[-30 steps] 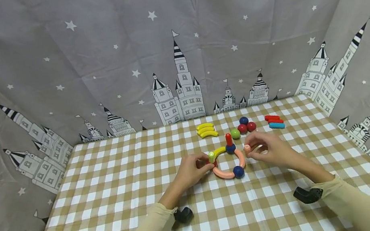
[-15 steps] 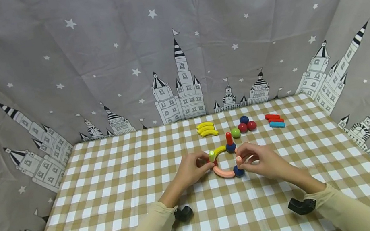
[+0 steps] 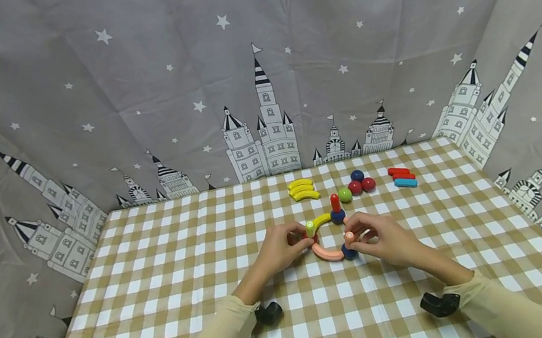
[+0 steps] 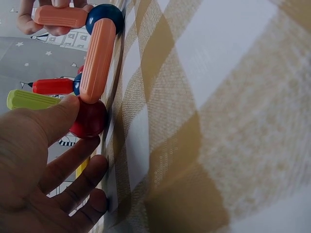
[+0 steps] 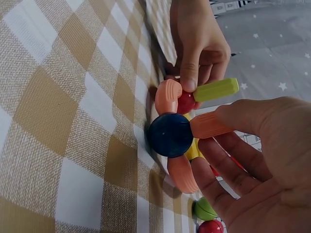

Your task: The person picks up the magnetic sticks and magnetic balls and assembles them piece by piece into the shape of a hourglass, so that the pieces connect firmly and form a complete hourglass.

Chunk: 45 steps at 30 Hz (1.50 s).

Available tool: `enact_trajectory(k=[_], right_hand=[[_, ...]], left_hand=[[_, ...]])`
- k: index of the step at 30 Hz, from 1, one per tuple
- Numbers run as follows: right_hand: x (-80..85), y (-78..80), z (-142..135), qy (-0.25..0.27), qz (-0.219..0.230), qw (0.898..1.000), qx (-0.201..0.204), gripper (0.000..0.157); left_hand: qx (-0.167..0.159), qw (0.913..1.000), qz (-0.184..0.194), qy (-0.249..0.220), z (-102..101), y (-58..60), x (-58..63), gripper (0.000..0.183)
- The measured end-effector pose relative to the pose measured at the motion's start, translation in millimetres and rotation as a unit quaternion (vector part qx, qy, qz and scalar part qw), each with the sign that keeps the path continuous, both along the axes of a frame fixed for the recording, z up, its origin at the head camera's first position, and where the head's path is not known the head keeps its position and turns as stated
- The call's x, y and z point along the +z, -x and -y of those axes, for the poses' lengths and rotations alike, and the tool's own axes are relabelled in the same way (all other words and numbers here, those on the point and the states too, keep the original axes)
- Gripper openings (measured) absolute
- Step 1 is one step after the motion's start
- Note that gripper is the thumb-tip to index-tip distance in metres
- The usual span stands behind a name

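Note:
In the head view, curved sticks and balls form a ring on the table. My left hand (image 3: 279,248) pinches a dark red ball (image 4: 91,121) at the ring's left, thumb on one side and fingers on the other. From that ball rises a light green stick (image 3: 310,228). My right hand (image 3: 385,238) pinches a short peach stick (image 5: 209,125), whose end meets the near blue ball (image 5: 170,135). A curved peach stick (image 3: 328,253) links the red and near blue balls. A curved yellow stick (image 3: 321,220) runs to the far blue ball (image 3: 338,217), which bears an upright red stick (image 3: 335,202).
Behind the ring lie several curved yellow sticks (image 3: 302,189). Beside them are a green ball (image 3: 345,195), two dark red balls (image 3: 368,184) and another blue ball (image 3: 357,176). Red sticks (image 3: 401,173) and a blue stick (image 3: 405,183) lie farther right on the checked tablecloth (image 3: 173,293).
My right hand has moved left and toward me, bringing the peach stick from beside the ring onto the near blue ball. My left hand has stayed at the red ball.

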State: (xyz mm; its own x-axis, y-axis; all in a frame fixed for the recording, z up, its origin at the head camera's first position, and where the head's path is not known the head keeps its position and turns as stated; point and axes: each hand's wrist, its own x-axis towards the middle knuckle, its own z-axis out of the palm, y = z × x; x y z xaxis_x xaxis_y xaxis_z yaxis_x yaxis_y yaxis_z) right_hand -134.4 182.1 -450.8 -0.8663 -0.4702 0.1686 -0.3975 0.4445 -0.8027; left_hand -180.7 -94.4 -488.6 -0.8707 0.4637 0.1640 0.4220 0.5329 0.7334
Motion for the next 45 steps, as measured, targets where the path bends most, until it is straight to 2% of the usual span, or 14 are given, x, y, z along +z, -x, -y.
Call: enact_trajectory(k=[16, 24, 28, 32, 35, 41, 45], right_hand=[[1.6, 0.0, 1.8, -0.01, 0.012, 1.0, -0.001, 0.028], [6.0, 4.1, -8.0, -0.033, 0.039, 0.998, 0.032, 0.033], [10.7, 11.3, -17.1, -0.042, 0.031, 0.998, 0.034, 0.035], [13.6, 22.6, -29.8, -0.042, 0.008, 0.999, 0.011, 0.033], [12.4, 33.3, -40.2, -0.039, 0.001, 0.999, -0.022, 0.032], [3.7, 53.1, -56.8, -0.035, 0.018, 0.993, -0.109, 0.034], [-2.7, 62.7, -61.3, -0.033, 0.016, 0.989, -0.146, 0.037]], left_hand=[[-0.005, 0.9999, -0.006, -0.007, 1.1, -1.9, 0.4, 0.015], [0.001, 1.0, 0.005, -0.001, -0.5, -2.3, 0.3, 0.016], [0.003, 1.0, 0.007, -0.002, 0.0, -2.5, 0.3, 0.016], [0.002, 1.0, 0.005, -0.002, 0.9, -2.3, 0.7, 0.016], [0.003, 1.0, 0.005, 0.002, 1.4, -1.6, -0.1, 0.016], [0.005, 1.0, 0.001, 0.005, 1.5, -1.7, -0.6, 0.017], [0.005, 1.0, 0.003, 0.002, 1.0, -2.0, -0.3, 0.017]])
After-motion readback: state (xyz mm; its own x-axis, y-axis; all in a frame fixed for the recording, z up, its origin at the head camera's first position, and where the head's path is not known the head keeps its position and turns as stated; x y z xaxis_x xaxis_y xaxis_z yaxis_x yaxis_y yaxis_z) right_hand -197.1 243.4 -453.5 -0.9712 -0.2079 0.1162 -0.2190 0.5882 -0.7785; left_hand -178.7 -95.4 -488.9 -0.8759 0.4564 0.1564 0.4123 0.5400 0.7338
